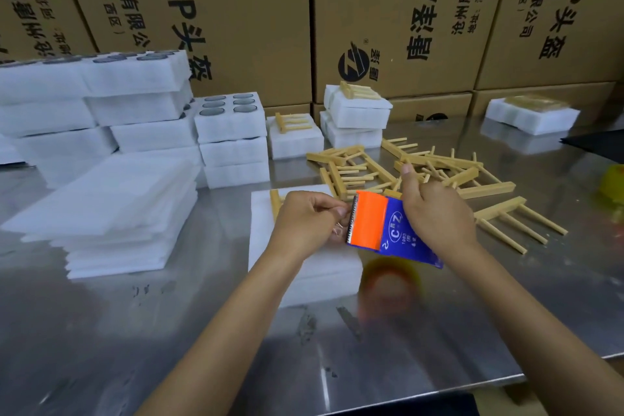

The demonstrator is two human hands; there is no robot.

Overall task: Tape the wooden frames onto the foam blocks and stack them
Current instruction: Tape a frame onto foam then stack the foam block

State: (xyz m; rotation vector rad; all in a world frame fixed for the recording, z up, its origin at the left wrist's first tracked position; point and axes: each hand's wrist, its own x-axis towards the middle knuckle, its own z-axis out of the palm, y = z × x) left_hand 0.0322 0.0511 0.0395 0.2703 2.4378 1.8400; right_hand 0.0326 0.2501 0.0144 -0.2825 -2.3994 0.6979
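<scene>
R hand (435,209) grips "C.Z" tape dispenser (388,230).

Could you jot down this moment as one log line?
step: pulling tape | right hand: grips tape dispenser | left hand: pinches tape end | foam block: beneath, wooden frame on it

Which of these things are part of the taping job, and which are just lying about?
In the job: tape dispenser, held by right hand; left hand pinching tape; foam block; loose wooden frames.
Lying about: cardboard boxes; yellow object.
</scene>
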